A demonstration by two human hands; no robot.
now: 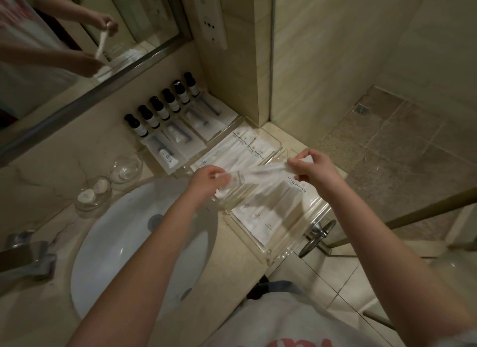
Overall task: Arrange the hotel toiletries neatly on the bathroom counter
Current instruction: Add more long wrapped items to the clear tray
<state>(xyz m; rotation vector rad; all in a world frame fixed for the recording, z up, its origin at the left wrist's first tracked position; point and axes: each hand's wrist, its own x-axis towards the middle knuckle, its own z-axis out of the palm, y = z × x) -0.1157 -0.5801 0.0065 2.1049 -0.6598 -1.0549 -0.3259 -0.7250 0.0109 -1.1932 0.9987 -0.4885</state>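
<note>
Fingers of the left hand (pixel 206 180) are pinched shut on one end of a long white packet (pixel 260 172), and the fingers of the right hand (pixel 313 169) are pinched shut on its other end, so the packet is stretched flat between the two hands, blurred, in the air just above the counter (pixel 232 259).

Nearest the person, under the right forearm, a clear tray (pixel 289 233) sits at the counter's front edge with white sachets (pixel 258 215) lying flat in it, side by side. To its left is the white sink (pixel 124 246), with a metal tap (pixel 28 253) at the far left edge. A metal handle (pixel 318 234) shows just beyond the tray's right end.

Directly below the held packet and a little farther back, a second clear tray (pixel 273 140) holds more white sachets (pixel 245 150) with printed lines of text, too small to read. Left of the sink's back rim stand two glass dishes (pixel 108 186); the nearer one holds two pale round items.

Farther back, flat packs (pixel 178 140) with small tubes lie in a row on the counter, and behind them six dark-capped bottles (pixel 165 106) stand upright in a line along the wall. Above them the mirror (pixel 77 49) reflects both hands and the packet.
</note>
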